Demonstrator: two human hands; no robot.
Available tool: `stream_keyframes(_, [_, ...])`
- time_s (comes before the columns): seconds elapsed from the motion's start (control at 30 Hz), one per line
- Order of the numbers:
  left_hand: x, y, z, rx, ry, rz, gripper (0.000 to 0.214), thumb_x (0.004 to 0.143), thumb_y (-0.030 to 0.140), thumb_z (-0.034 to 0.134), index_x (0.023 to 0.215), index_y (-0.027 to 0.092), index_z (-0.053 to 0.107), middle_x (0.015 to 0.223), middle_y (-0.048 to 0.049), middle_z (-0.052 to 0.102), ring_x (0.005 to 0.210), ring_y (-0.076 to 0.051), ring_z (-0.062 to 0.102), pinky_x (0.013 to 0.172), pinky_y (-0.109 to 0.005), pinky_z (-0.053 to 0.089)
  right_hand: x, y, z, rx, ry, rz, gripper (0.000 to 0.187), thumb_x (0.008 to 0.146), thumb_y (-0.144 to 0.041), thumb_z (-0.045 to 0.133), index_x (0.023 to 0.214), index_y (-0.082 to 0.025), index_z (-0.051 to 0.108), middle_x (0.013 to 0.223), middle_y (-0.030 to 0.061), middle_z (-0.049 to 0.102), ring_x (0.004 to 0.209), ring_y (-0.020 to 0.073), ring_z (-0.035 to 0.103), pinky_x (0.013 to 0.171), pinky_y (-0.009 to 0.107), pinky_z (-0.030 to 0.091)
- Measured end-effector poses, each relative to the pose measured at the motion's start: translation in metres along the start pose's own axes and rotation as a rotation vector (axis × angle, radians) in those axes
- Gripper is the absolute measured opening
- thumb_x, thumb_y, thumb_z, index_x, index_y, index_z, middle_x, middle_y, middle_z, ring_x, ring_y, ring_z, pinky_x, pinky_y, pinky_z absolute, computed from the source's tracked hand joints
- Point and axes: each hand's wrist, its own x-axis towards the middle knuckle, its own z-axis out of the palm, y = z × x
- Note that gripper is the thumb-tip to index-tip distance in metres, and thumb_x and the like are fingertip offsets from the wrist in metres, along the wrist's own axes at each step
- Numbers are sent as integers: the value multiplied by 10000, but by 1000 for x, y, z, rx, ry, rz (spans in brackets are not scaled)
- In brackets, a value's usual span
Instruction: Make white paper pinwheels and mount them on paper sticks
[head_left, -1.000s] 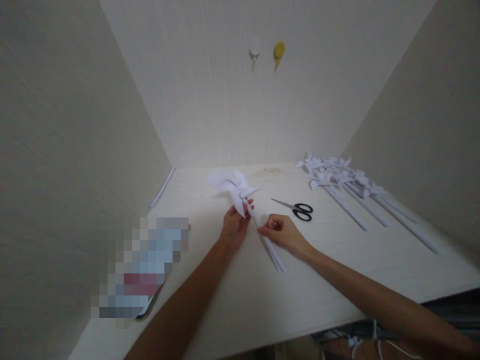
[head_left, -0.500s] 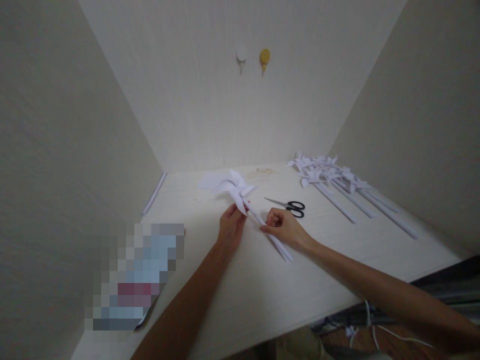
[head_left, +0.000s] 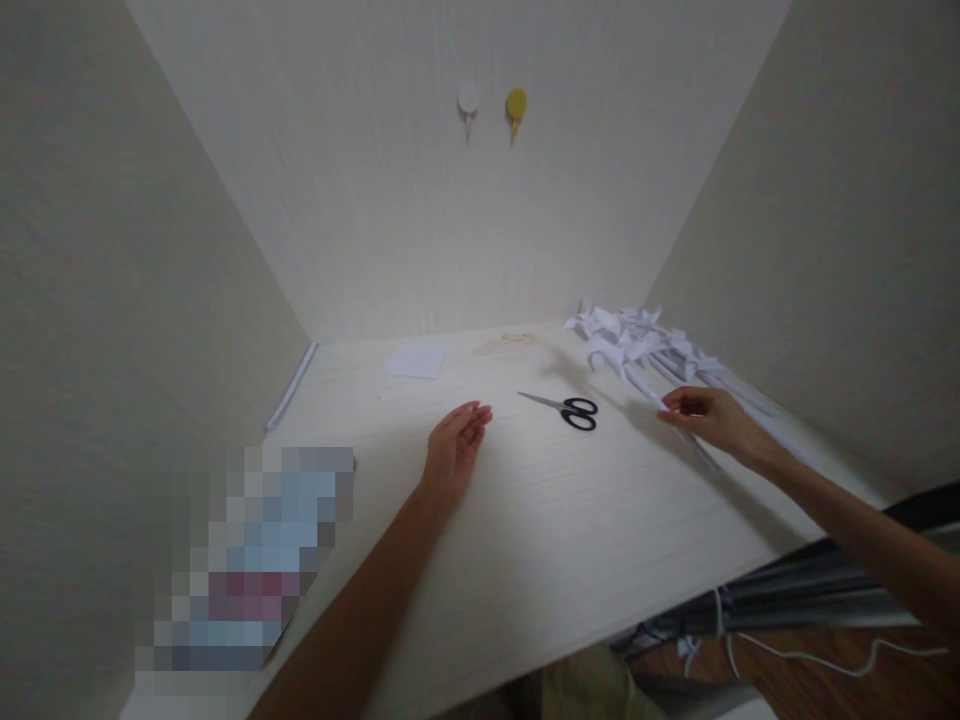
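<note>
My left hand rests on the pale table with fingers stretched out and nothing in it. My right hand is far to the right, pinching the stick of a white paper pinwheel and holding it at the near side of a pile of several white paper pinwheels by the right wall. Black-handled scissors lie on the table between my two hands.
A small white paper square lies near the back wall. A white strip lies along the left wall. A blurred-out item sits at the table's left front. Two hooks, white and yellow, hang on the back wall. Cables trail below the table edge.
My right hand carried the pinwheel from the table's middle to the pile at the right. My left hand let go of it and opened. The paper square behind it is now uncovered.
</note>
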Motion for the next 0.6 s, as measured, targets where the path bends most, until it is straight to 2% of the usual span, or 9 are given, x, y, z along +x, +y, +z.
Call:
stream_keyframes(0.13, [1, -2, -1, 8, -17, 10, 78, 696, 105, 543, 728, 103, 614, 691, -45, 660, 656, -82, 616, 592, -149, 453, 0, 40, -38, -178, 86, 159, 226, 501, -383, 666, 585, -186, 597, 587, 51, 596, 513, 169, 524, 514, 298, 381])
stream_keyframes(0.23, [3, -3, -2, 18, -13, 10, 79, 691, 102, 543, 725, 99, 615, 692, -48, 660, 648, -82, 614, 587, -148, 454, -3, 57, -53, -253, 59, 236, 183, 492, -336, 664, 556, -177, 600, 617, 69, 626, 566, 201, 560, 568, 312, 390])
stream_keyframes(0.37, [2, -2, -2, 29, -8, 8, 82, 690, 104, 541, 724, 101, 616, 692, -49, 657, 641, -81, 610, 585, -152, 451, -8, 61, -58, -345, 52, 324, 185, 511, -332, 646, 577, -163, 610, 625, 92, 638, 601, 223, 568, 581, 313, 383])
stream_keyframes(0.6, [-4, -1, -1, 55, -2, 18, 77, 666, 114, 556, 715, 103, 614, 666, -40, 651, 614, -74, 594, 582, -159, 432, -11, 59, -54, -378, 31, 282, 199, 517, -362, 642, 572, -172, 616, 652, 116, 650, 626, 235, 581, 617, 334, 387])
